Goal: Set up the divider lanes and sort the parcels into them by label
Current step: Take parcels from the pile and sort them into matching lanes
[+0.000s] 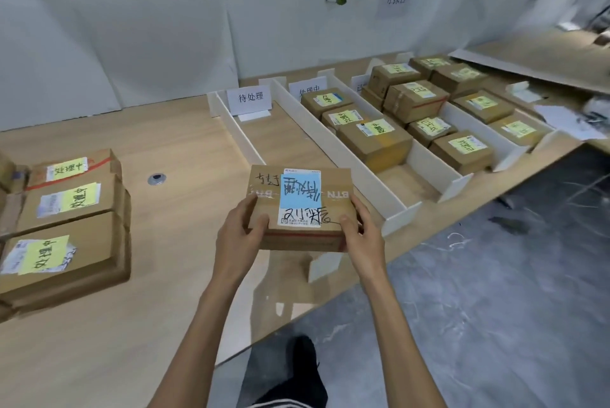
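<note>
I hold a brown cardboard parcel with a blue label and black handwriting, above the near end of the leftmost lane. My left hand grips its left side and my right hand grips its right side. White divider walls form several lanes running away from me on the wooden table. The leftmost lane, behind a white sign card, holds no parcel. The lanes to the right hold several brown parcels with yellow labels. Three more yellow-labelled parcels lie on the table at the left.
A round metal grommet sits in the tabletop left of the lanes. Loose white papers and a flat white board lie at the far right. The table edge runs diagonally to my right, with grey floor beyond it.
</note>
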### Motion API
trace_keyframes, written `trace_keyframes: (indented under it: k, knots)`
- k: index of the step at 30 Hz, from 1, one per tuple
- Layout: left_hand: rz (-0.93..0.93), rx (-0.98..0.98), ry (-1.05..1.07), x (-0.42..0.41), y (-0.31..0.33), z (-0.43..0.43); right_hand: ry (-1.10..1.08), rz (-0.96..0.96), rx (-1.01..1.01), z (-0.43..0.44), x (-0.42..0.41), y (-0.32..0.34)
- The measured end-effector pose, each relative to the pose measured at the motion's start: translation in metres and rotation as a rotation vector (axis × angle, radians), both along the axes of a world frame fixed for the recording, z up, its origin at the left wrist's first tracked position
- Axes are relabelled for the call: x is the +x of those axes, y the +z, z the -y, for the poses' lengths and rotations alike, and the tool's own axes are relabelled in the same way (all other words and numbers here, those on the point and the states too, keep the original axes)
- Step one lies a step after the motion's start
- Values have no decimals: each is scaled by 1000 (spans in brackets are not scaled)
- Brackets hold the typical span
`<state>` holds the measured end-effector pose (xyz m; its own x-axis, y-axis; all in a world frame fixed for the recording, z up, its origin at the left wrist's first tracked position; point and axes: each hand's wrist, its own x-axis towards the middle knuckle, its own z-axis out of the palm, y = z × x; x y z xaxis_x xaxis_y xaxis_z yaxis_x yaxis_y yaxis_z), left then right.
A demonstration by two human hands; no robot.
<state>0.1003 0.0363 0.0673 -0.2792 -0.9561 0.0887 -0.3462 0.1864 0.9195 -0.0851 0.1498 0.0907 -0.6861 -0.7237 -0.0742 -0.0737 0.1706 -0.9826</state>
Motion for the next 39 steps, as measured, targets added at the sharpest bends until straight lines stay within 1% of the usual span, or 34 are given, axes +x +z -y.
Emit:
trace_keyframes:
  k: [7,13,18,23,27,33,39]
  knots:
    - [-58,39,46,-97,-17,38,6,-10,69,45,-91,-20]
    - [19,33,68,-153,-27,78,48,39,121,91,-151,-36]
    - [96,38,115,-179,-22,106,118,41,147,138,-187,-46]
    - [139,75,229,-195,-25,143,227,56,144,202,-208,-55]
    - [158,115,321,-211,-31,180,318,107,157,259,-225,-62]
    - [187,168,428,-244,-43,255,450,91,206,357,-249,-78]
    - [207,183,481,-258,-75,341,550,115,228,449,-262,-106]
